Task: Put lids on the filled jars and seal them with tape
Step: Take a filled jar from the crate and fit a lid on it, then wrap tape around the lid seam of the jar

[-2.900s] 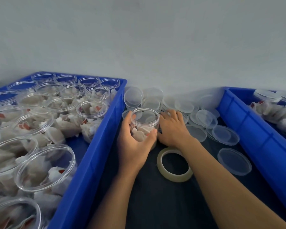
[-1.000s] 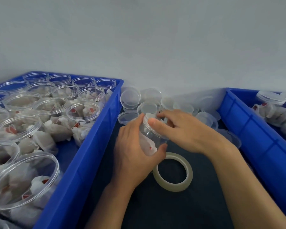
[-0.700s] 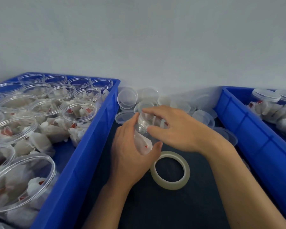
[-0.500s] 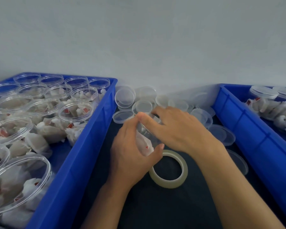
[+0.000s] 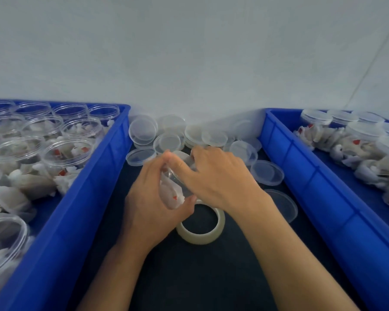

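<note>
A small packing workstation: blue crates [image 5: 94, 187] of filled jars [image 5: 67, 153], loose lids [image 5: 266, 172], against a bare wall [image 5: 189, 52].

Left hand [image 5: 148, 205] grips a filled jar [image 5: 172, 194]; right hand [image 5: 213, 176] grips its lid [image 5: 181, 157], above the tape roll [image 5: 202, 225].

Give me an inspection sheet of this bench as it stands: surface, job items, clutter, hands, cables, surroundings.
Surface: dark mat between two blue crates.
Job's things: filled jar held tilted, lid on its mouth; tape roll flat beside it.
Clutter: loose lids heaped by the wall.
Hands: left hand grips the jar; right hand fingers curl over the lid.
Cables: thin line on the wall, unclear.
Surroundings: left crate holds open filled jars; right crate holds lidded ones; grey wall.
</note>
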